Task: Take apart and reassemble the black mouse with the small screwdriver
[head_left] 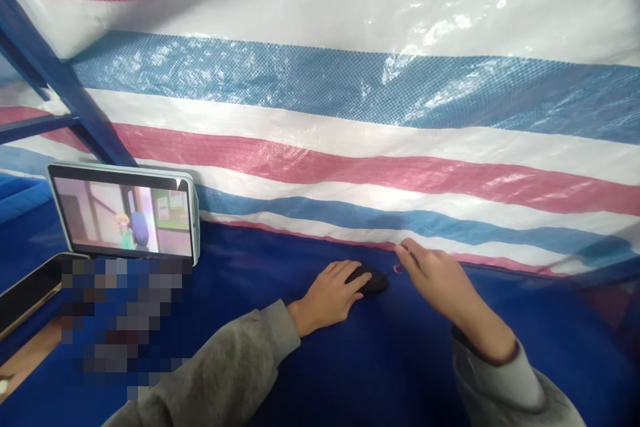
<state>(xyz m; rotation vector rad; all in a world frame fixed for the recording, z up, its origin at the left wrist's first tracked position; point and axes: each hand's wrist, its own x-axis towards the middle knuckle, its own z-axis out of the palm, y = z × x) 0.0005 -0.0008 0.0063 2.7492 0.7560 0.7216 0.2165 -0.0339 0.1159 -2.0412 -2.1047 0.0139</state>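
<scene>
My left hand (pixel 334 293) rests on a black rounded computer mouse (pixel 373 280), its fingers bent over the near left side. The mouse sits on a dark blue surface (pixel 400 360). To the right, my right hand (pixel 434 273) is raised a little, with thumb and forefinger brought together. A small thin pinkish loop (pixel 397 269) shows just under those fingertips, beside the mouse. It is too small to name, and I cannot tell whether the fingers grip it.
A tablet (pixel 125 213) in a pale case stands at the left, playing a cartoon. A phone (pixel 30 290) lies left of a pixelated patch. Behind hangs a red, white and blue striped plastic sheet (pixel 320 80), beside a blue metal frame (pixel 65 87).
</scene>
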